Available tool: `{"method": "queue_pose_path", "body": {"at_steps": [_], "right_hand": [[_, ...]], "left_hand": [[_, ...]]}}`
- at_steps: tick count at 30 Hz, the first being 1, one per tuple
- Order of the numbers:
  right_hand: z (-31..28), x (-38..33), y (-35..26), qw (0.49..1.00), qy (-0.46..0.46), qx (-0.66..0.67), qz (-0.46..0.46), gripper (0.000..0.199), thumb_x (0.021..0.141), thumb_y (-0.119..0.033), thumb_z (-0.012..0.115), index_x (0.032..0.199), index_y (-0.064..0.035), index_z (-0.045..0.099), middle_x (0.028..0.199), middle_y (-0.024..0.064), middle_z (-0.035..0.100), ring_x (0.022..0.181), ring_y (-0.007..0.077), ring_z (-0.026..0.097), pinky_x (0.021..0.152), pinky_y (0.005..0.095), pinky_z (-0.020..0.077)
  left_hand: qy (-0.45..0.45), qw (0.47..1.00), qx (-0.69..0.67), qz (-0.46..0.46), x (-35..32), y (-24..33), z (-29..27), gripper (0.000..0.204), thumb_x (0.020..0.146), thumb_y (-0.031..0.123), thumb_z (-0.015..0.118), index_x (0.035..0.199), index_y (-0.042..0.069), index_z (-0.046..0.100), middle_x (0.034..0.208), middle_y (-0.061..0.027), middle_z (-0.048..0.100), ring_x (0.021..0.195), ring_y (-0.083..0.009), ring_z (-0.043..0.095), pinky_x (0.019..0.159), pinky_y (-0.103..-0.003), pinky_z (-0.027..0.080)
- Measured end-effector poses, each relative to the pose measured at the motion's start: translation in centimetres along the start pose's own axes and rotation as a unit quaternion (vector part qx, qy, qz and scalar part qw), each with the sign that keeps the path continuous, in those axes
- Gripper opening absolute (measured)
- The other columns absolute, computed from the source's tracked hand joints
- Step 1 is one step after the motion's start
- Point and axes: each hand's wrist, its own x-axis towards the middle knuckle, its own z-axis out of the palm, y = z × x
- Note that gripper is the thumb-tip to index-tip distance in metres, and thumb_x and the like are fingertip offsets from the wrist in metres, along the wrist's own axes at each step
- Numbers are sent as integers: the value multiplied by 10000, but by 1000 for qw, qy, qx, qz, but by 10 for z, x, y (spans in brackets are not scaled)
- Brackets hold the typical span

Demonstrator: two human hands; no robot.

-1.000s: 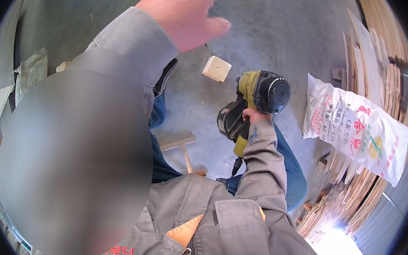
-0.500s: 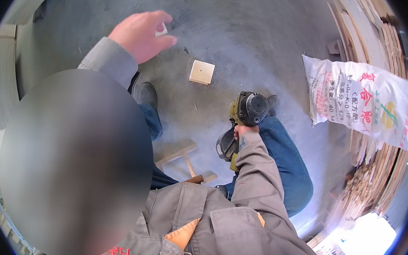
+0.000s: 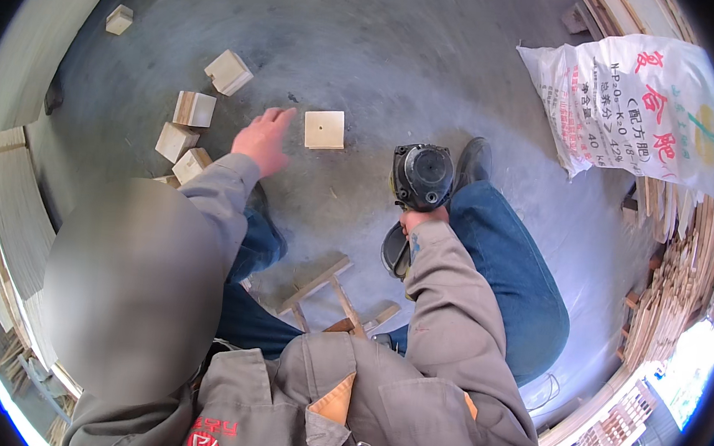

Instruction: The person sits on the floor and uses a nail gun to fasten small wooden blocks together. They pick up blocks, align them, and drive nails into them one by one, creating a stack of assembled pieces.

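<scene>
The scene is evenly lit by daylight; glare is blown out at the lower right. Straight edges are bent near the rim, and a large blurred patch is seen lower left.

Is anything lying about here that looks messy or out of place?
Yes, mildly. Several wooden blocks lie scattered at odd angles on the concrete floor near the left hand, not stacked. One square block sits apart. Loose wood strips lie crossed by the knees. The right hand grips a nail gun.

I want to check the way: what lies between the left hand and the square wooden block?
Only bare grey floor between the left hand and the square wooden block, in the head view.
</scene>
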Motion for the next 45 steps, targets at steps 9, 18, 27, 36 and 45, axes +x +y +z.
{"method": "queue_pose_path", "body": {"at_steps": [9,18,27,36,45], "right_hand": [[-7,-17,-11,1000,15,24,4,93,722,-54,731,785,-31,667,643,87,663,529,193,636,506,347,507],[1,-3,16,998,9,24,-50,65,732,0,690,789,-8,661,638,100,653,508,201,632,462,346,502],[-28,-36,-51,993,-45,61,93,139,717,-20,725,840,10,666,672,123,685,513,216,654,487,362,532],[-29,-32,-52,991,-50,99,71,76,755,52,660,825,26,641,650,124,638,480,232,613,411,361,509],[-20,-7,-31,990,-51,98,87,9,781,29,616,789,29,620,665,136,637,509,248,618,460,379,538]], "left_hand": [[42,999,4,14,51,13,80,987,670,119,818,1528,147,330,1552,-95,374,1431,-314,379,1063,-465,469],[49,998,25,26,82,-7,110,724,665,58,773,1331,43,491,1345,-173,512,1279,-376,487,1031,-436,476],[89,985,78,-123,47,-67,-27,787,587,230,847,1286,33,543,1268,-190,535,1239,-385,525,1011,-443,497],[221,941,143,-214,-90,-164,-182,742,598,354,838,1242,55,621,1227,-184,592,1206,-343,562,1029,-404,472],[338,893,-51,-293,-295,-228,-37,770,522,361,878,1125,-71,671,1026,-217,706,960,-298,686,877,-381,542]]}}
